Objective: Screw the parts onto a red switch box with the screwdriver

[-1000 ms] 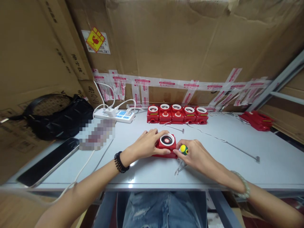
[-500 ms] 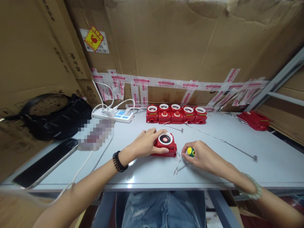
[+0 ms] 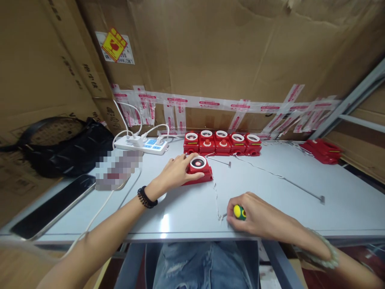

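My left hand (image 3: pixel 171 174) is closed around the left side of a red alarm box (image 3: pixel 206 175), thumb in front and fingers behind its round, white-rimmed window. The box rests on the table (image 3: pixel 180 212). In my right hand (image 3: pixel 255 212), close to the table's front edge, is a screwdriver; its green handle with a yellow end (image 3: pixel 240 212) points up, and its tip is hidden. A thin white cord (image 3: pixel 217 200) runs from the box's right side down to a short metal rod (image 3: pixel 224 216) that partly disappears under my right fingers.
Behind stands a row of several similar red boxes (image 3: pixel 222 149). Two small metal hammers (image 3: pixel 221 161) (image 3: pixel 303 192) lie on cords. More red parts (image 3: pixel 323 151) sit at the right. A power strip (image 3: pixel 153 147), phone (image 3: pixel 54 206) and black bag (image 3: pixel 72 148) occupy the left; cardboard (image 3: pixel 210 52) walls the back.
My left hand has pushed the red alarm box back and to the left. My right hand has come nearer the front edge with the screwdriver. The cord between them is now stretched longer.
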A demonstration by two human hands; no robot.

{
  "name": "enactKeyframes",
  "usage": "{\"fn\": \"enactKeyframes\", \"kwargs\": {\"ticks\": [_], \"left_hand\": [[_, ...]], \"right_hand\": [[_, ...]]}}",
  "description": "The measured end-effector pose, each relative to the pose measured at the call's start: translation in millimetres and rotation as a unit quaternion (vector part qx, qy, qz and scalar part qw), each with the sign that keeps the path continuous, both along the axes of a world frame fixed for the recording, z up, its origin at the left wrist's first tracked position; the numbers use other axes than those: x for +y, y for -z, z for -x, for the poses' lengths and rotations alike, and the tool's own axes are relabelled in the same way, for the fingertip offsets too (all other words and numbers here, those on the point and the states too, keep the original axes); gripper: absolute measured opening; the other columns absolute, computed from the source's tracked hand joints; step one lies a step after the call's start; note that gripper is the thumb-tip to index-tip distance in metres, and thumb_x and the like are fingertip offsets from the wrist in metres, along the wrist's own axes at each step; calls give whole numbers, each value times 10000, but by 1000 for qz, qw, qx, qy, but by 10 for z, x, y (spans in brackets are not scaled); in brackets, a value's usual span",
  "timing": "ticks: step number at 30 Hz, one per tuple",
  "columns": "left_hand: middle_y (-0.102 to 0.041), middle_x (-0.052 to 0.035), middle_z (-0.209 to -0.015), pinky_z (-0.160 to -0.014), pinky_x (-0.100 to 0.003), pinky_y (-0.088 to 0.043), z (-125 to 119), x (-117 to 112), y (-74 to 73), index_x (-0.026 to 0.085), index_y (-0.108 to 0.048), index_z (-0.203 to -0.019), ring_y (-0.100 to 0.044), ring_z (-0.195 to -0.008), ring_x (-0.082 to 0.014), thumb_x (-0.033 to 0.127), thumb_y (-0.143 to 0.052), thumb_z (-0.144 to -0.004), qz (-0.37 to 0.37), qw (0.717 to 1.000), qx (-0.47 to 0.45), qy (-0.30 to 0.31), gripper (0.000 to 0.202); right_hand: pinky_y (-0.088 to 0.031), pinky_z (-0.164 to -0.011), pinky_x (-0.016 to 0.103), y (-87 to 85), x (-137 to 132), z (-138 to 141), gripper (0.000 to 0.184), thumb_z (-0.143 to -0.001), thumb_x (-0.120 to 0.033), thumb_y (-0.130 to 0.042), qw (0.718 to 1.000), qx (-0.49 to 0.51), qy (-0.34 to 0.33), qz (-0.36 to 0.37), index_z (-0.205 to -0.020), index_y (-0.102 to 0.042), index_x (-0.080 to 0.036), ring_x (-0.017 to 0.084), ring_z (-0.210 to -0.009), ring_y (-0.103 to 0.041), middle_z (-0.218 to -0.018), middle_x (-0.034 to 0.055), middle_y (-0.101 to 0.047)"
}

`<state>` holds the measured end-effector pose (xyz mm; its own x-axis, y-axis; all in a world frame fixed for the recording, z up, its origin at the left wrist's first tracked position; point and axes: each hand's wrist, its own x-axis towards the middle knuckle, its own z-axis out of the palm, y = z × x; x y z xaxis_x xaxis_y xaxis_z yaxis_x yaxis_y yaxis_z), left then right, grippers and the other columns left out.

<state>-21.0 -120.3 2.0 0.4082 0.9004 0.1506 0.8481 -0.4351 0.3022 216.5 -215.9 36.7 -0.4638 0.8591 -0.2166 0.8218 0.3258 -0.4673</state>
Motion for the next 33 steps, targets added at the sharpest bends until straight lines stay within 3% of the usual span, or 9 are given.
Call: {"fn": "enactKeyframes", "kwargs": {"ticks": [6,11,14,20,25,28,30,33], "left_hand": [[-605,-96,-1052,-850,-438,-436,34,19,-6,278,-434,-1330,-577,-1009,-320,625,-519,-825,-6,1000,-5,-23,619],[-604,-95,-1053,-839,-427,-440,35,12,-2,260,-441,-1309,-576,-1003,-311,627,-506,-832,-14,1000,-4,-13,605],[-594,-112,-1082,-844,-442,-440,41,-6,1,240,-423,-1326,-568,-1012,-321,642,-486,-837,-17,1000,-2,-5,636],[-561,-106,-1177,-895,-465,-418,35,-106,-13,295,-411,-1340,-569,-1029,-313,663,-493,-827,17,998,-15,59,637],[-580,-86,-1120,-893,-439,-415,15,-163,-27,297,-420,-1330,-567,-978,-278,670,-505,-817,28,994,-24,103,640],[-570,-78,-1134,-907,-436,-404,10,-172,-21,308,-421,-1319,-555,-1001,-272,662,-523,-813,33,993,-33,112,626],[-565,-78,-1140,-906,-437,-400,10,-173,-16,315,-416,-1318,-549,-1007,-272,666,-528,-807,39,992,-35,113,630],[-564,-80,-1125,-894,-439,-401,11,-176,-20,312,-408,-1326,-548,-992,-275,678,-521,-805,48,992,-31,109,646]], "right_hand": [[-413,-668,263,50,84,-62,211,-799,-280,-496,999,-10,33,-20,-781,-685,-189,164,-670,-604,-734,40,-705],[-420,-829,334,91,260,-61,201,-800,-254,-488,995,10,58,-76,-846,-665,-169,230,-892,-625,-912,98,-707],[-431,-780,325,106,271,-76,203,-821,-295,-490,995,19,58,-73,-849,-653,-178,214,-835,-617,-903,81,-700],[-445,-781,318,187,149,-26,188,-822,-246,-484,998,21,13,-49,-826,-664,-193,196,-813,-626,-878,56,-708],[-459,-819,350,237,144,3,184,-820,-251,-503,998,33,15,-59,-870,-675,-209,227,-864,-633,-896,59,-713],[-468,-654,308,93,181,-36,206,-847,-349,-509,992,81,62,-71,-860,-668,-220,181,-664,-597,-740,26,-682],[-422,-530,265,-97,226,-68,156,-812,-338,-558,973,160,109,-122,-794,-650,-214,132,-546,-531,-663,-3,-636],[-379,-459,229,-416,369,-88,164,-716,-268,-647,894,323,178,-254,-857,-577,-218,93,-492,-455,-624,-37,-543]]}}
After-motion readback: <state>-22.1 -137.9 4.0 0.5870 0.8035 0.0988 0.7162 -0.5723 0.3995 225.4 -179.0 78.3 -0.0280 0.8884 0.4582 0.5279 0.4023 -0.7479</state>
